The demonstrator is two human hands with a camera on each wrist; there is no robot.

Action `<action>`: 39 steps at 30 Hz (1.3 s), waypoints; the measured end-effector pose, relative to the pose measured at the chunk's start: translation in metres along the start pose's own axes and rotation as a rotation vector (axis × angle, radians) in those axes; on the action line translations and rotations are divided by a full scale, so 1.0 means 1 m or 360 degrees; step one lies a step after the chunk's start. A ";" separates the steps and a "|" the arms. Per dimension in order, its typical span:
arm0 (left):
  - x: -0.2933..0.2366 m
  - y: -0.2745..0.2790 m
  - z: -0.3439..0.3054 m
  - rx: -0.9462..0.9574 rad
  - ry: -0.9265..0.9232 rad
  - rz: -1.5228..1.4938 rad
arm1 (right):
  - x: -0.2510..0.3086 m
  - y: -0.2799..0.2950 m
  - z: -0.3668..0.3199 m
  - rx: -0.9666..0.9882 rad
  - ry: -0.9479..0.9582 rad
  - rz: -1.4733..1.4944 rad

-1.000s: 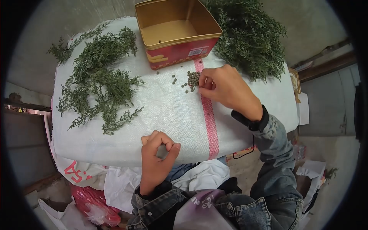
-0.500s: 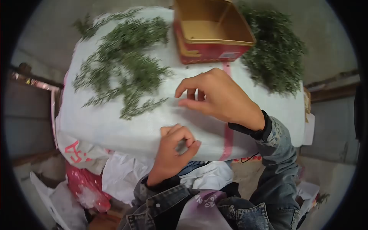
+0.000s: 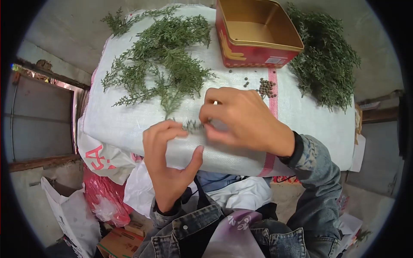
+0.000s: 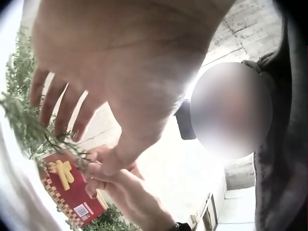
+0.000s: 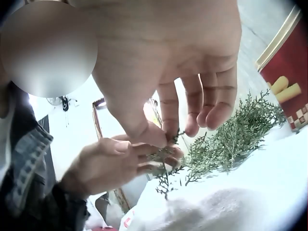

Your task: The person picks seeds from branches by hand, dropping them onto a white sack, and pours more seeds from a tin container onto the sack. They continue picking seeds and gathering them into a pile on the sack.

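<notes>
In the head view, my right hand (image 3: 245,122) pinches a small green sprig (image 3: 192,125) between thumb and forefinger, low over the white woven sack (image 3: 124,124). My left hand (image 3: 167,165) is beside the sprig, its thumb apart from its loosely bent fingers. The right wrist view has the sprig (image 5: 165,179) hanging from the right fingertips, with the left hand (image 5: 103,166) just behind. Small round brown seeds (image 3: 266,88) lie heaped beyond the right hand, a few loose around them. Leafy cuttings (image 3: 172,60) spread over the sack's left side.
A red and gold tin (image 3: 254,56), its top uncovered, stands at the sack's far side. Right of it lies a dense heap of green branches (image 3: 327,64). White cloth (image 3: 245,195) and a red plastic bag (image 3: 105,195) are below the near edge.
My right hand has moved left from the seeds to the sprig near my left hand. The left thumb and fingers have spread apart. The head view has shifted, moving the sack's contents rightward.
</notes>
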State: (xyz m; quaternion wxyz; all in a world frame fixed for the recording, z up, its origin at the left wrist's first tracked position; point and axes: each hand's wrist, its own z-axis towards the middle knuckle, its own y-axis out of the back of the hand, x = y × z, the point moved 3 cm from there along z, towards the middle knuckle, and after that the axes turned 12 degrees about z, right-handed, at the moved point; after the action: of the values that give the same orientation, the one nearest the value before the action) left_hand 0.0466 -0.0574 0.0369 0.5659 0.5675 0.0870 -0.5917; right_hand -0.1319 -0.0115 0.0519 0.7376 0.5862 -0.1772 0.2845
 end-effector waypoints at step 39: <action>-0.013 -0.102 -0.010 0.0419 0.0568 -0.0748 | -0.066 0.029 -0.090 -0.0434 -0.0861 0.1950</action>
State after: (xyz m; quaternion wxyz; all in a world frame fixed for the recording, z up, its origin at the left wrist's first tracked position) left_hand -0.0304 -0.0074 -0.0114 0.3113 0.6951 0.2363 -0.6034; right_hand -0.2077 0.0659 0.0123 0.4406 0.3326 -0.6892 0.4692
